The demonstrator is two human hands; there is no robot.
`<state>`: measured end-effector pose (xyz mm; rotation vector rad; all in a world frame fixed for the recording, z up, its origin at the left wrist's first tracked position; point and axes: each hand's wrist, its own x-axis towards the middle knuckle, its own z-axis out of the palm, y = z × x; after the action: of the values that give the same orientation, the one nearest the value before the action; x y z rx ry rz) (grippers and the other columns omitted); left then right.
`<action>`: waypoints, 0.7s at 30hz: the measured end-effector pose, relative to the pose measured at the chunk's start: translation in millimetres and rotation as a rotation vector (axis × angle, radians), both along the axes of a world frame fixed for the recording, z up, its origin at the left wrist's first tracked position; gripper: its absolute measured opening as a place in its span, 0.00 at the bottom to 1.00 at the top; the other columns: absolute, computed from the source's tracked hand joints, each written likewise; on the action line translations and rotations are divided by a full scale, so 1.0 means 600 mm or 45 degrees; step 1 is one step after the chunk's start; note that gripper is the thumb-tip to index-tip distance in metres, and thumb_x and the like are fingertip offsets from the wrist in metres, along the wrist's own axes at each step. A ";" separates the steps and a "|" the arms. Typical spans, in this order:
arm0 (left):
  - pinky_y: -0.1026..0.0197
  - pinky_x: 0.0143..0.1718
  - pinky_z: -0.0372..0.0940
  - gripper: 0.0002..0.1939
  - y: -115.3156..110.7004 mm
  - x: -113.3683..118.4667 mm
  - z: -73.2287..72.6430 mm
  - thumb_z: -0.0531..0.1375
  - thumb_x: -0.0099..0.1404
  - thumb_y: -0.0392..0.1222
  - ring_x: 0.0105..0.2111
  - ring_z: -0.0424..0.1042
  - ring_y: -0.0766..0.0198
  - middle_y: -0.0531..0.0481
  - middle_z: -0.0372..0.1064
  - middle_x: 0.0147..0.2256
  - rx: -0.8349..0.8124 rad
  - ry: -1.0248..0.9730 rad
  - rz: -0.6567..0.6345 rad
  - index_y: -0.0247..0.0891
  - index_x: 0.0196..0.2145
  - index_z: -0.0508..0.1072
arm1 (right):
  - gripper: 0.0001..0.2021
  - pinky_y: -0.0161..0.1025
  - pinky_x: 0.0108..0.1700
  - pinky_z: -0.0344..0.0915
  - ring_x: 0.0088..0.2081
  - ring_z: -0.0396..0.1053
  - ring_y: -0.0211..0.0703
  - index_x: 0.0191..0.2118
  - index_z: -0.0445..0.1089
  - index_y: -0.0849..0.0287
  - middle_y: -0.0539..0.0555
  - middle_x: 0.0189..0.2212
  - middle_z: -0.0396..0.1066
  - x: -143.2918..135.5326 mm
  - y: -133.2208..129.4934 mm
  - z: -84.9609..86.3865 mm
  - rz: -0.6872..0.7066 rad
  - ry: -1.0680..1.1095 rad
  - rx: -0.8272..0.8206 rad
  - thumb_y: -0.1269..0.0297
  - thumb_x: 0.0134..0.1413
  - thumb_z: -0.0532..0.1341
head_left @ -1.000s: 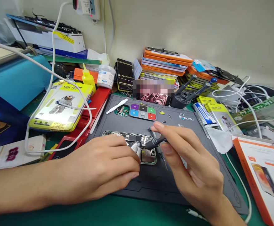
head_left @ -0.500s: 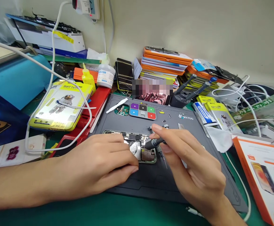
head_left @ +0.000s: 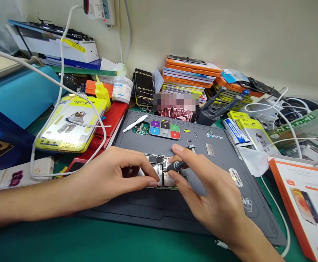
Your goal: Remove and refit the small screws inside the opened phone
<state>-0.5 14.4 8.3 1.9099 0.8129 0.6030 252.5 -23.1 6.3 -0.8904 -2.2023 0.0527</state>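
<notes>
An opened phone (head_left: 170,180) lies on a dark work mat (head_left: 137,214), its inner parts and a silvery piece showing. My left hand (head_left: 123,169) rests over the phone's left side, thumb and index fingertips pressed together at the silvery part; whatever is between them is too small to make out. Between the fingers of my right hand (head_left: 213,193) is a dark-handled screwdriver (head_left: 176,166), the rounded end of its handle over the phone's right part. Its tip is hidden. The right fingertips are close to the phone's right end.
A multicoloured pad (head_left: 165,130), a white plastic tool (head_left: 135,123) and small metal bits sit at the mat's back. Behind are a screwdriver holder (head_left: 206,116) and stacked boxes (head_left: 191,69). Battery packs (head_left: 71,123) and a white cable (head_left: 104,134) crowd the left; an orange-white box (head_left: 298,203) stands right.
My left hand has lifted and bent, and its thumb and index finger now pinch at the phone's middle. My right hand has shifted slightly left with the screwdriver, closer over the phone.
</notes>
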 end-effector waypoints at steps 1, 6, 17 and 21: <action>0.69 0.34 0.71 0.03 0.001 0.001 0.001 0.68 0.72 0.39 0.33 0.80 0.66 0.57 0.83 0.36 -0.040 -0.019 0.005 0.44 0.39 0.84 | 0.37 0.46 0.49 0.80 0.49 0.81 0.48 0.74 0.58 0.53 0.56 0.57 0.80 0.000 -0.002 -0.002 -0.003 0.029 -0.002 0.83 0.65 0.64; 0.68 0.32 0.71 0.04 0.003 0.002 0.003 0.69 0.71 0.39 0.33 0.80 0.64 0.54 0.84 0.36 -0.168 -0.054 0.048 0.42 0.38 0.86 | 0.33 0.45 0.45 0.84 0.50 0.82 0.47 0.70 0.62 0.49 0.57 0.55 0.78 -0.008 -0.012 0.003 -0.121 0.554 -0.212 0.82 0.65 0.64; 0.72 0.30 0.69 0.06 0.003 0.001 0.009 0.69 0.71 0.45 0.29 0.75 0.68 0.54 0.84 0.38 -0.425 0.034 0.086 0.45 0.41 0.88 | 0.25 0.35 0.46 0.84 0.44 0.82 0.39 0.69 0.61 0.40 0.50 0.46 0.80 -0.017 -0.021 0.016 -0.019 0.958 -0.731 0.70 0.74 0.61; 0.70 0.29 0.70 0.07 0.002 0.001 0.008 0.68 0.71 0.45 0.29 0.75 0.67 0.53 0.84 0.37 -0.433 0.013 0.073 0.45 0.41 0.88 | 0.25 0.34 0.47 0.84 0.42 0.81 0.38 0.69 0.61 0.39 0.49 0.47 0.80 -0.016 -0.024 0.015 -0.021 0.933 -0.743 0.70 0.74 0.61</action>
<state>-0.1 15.7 12.8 1.5856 0.9162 0.4568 243.1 -37.4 15.3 -0.9866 -1.4905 0.9029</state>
